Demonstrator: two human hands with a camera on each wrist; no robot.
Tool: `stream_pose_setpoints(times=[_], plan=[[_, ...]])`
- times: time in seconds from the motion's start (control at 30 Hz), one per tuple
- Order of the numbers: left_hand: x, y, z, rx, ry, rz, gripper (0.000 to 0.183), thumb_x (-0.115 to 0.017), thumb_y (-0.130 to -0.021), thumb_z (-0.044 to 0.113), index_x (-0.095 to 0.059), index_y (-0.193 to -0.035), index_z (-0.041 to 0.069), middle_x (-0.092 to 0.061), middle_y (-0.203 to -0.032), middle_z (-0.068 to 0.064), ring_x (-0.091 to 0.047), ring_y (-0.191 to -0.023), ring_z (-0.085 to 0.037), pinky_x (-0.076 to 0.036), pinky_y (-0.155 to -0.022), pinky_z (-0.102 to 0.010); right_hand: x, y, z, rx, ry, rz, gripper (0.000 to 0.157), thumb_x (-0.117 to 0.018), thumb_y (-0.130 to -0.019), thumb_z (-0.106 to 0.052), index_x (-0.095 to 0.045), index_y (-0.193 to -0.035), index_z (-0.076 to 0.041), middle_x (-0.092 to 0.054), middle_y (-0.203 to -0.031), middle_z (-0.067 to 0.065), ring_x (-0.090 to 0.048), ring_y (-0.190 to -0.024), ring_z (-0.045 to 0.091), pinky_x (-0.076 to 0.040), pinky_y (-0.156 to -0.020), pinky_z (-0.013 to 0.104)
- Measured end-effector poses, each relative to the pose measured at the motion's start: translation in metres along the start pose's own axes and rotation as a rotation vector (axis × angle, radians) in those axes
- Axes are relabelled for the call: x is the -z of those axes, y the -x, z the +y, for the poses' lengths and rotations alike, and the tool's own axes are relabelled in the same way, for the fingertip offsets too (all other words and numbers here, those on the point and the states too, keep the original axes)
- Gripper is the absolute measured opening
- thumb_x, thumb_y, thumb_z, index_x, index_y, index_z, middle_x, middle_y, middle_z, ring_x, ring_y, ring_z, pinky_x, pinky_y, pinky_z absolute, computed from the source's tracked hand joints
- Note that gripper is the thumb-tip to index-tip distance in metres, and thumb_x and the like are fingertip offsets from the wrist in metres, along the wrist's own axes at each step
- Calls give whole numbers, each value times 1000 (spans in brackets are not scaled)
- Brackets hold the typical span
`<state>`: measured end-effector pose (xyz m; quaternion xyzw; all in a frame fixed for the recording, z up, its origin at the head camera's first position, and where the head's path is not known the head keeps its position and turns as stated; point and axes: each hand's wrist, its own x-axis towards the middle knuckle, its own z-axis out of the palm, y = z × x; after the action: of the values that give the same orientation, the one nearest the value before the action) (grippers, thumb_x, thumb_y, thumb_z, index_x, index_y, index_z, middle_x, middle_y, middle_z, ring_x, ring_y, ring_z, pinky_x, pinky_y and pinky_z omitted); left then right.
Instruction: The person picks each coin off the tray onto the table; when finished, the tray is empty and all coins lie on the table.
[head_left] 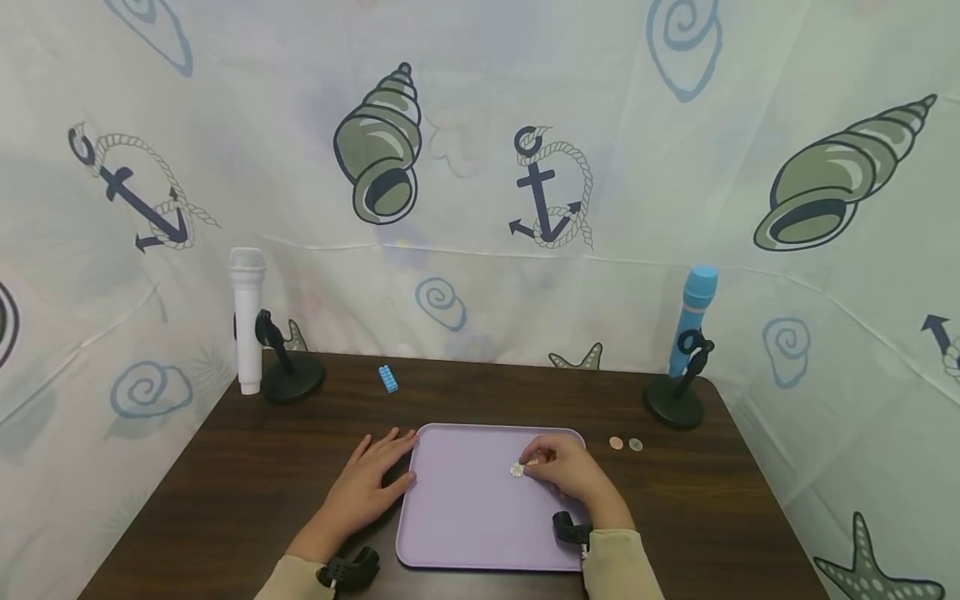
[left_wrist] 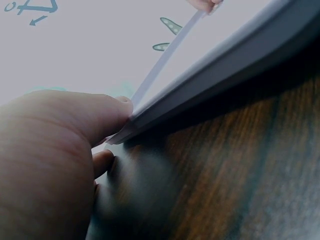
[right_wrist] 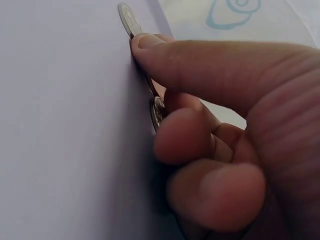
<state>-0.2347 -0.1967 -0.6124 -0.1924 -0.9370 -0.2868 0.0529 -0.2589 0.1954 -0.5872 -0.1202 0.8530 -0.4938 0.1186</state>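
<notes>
A lilac tray (head_left: pixel 465 517) lies on the dark wooden table. My left hand (head_left: pixel 367 487) rests at its left edge with fingers spread and fairly straight; in the left wrist view the thumb (left_wrist: pixel 107 115) touches the rim. Over the right part of the tray, my right hand (head_left: pixel 566 471) has its fingers curled and pinches a coin between thumb and forefinger, mostly hidden. A silver coin (head_left: pixel 517 470) lies just left of the fingertips, also seen past the thumb as a coin (right_wrist: pixel 129 20) in the right wrist view. Another coin (right_wrist: pixel 156 112) shows beneath the fingers.
Right of the tray lie a copper coin (head_left: pixel 616 443) and a silver coin (head_left: pixel 636 445). A blue toy brick (head_left: pixel 387 379) sits behind the tray. A white microphone (head_left: pixel 247 321) and a blue microphone (head_left: pixel 692 321) stand on black stands at the back corners, before a patterned cloth.
</notes>
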Motion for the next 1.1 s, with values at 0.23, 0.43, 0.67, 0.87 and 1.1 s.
stream_pose_setpoints(times=[0.23,0.43,0.67,0.87,1.1], plan=[[0,0,1,7,3,-9,66,-74,-103,43,-54,-163,23,-51,-170,1,-38,-164,-33,-13,-134,-71,-4,-1,-3,53,118,-23,21,-88,-93,-21,-86,-114,-24,-66,-82,-4,-53,-68,7,-43,-57,20],[1,0,0,11,5,-15,67,-74,-103,45,-54,-163,24,-51,-170,2,-38,-165,-32,-12,-135,-71,-6,0,-8,37,156,-6,16,-88,-92,-19,-85,-107,-23,-62,-82,-3,-55,-78,12,-44,-65,24],[0,0,0,11,8,-12,66,-74,-102,44,-54,-163,24,-51,-170,2,-39,-164,-32,-13,-134,-71,-4,0,-6,36,94,-32,16,-89,-89,-11,-78,-101,-13,-58,-83,-4,-54,-80,11,-44,-66,21],[1,0,3,4,3,-4,66,-75,-102,42,-56,-162,22,-52,-169,0,-40,-163,-33,-14,-134,-71,-2,1,-6,70,112,-47,19,-86,-92,-10,-82,-109,-16,-61,-82,-4,-55,-77,8,-45,-67,21],[1,0,3,2,1,-3,65,-75,-102,41,-56,-162,23,-52,-169,1,-40,-164,-33,-15,-134,-71,-2,2,-8,59,108,-68,16,-87,-90,-10,-79,-103,-14,-57,-82,-5,-52,-76,8,-43,-65,21]])
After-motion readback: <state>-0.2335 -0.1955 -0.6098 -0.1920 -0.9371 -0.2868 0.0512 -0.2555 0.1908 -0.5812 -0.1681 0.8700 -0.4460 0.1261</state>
